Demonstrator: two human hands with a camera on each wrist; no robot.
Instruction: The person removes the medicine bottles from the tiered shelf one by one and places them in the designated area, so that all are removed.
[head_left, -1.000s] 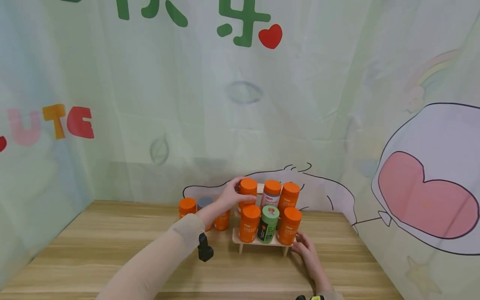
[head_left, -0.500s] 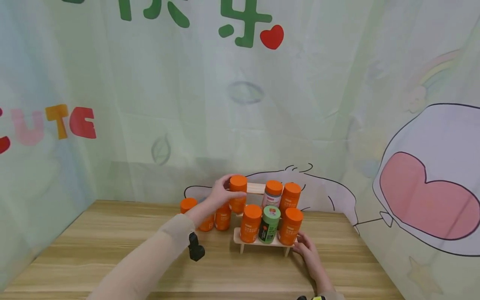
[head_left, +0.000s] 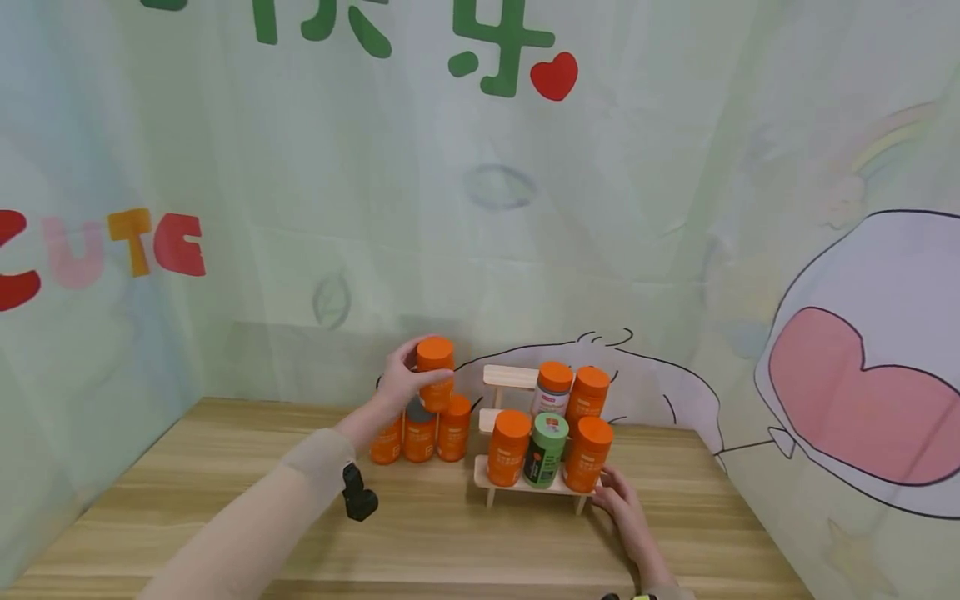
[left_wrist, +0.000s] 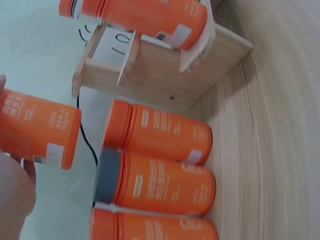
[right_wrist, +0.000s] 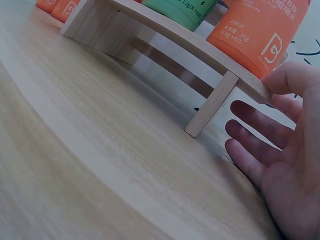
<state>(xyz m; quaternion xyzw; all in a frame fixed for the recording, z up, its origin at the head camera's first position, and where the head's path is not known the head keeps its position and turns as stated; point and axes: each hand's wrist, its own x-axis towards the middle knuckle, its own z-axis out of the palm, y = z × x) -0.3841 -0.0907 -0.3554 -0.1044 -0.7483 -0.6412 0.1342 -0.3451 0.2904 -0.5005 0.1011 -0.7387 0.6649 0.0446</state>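
Observation:
My left hand (head_left: 397, 385) grips an orange supplement bottle (head_left: 436, 375) by its side and holds it raised, upright, left of the stepped wooden rack (head_left: 510, 377). Below it on the table stands a row of bottles: an orange one (head_left: 386, 443), a grey-capped one (head_left: 420, 433) and another orange one (head_left: 453, 429). At the rack's front right corner, my right hand (head_left: 624, 510) pinches the shelf end between thumb and index finger, its other fingers loose below. The lowest shelf holds an orange bottle (head_left: 508, 448), a green bottle (head_left: 546, 451) and a second orange bottle (head_left: 588, 455).
Behind the front row on the rack stand a pink-labelled bottle (head_left: 553, 388) and an orange bottle (head_left: 588, 393). The wooden table (head_left: 450, 542) reaches back to a printed cloth (head_left: 375, 208) hanging behind and at both sides.
My left hand has lifted the orange bottle off the rack's left side and carried it leftward, over the row of bottles on the table. My right hand stays at the rack's corner.

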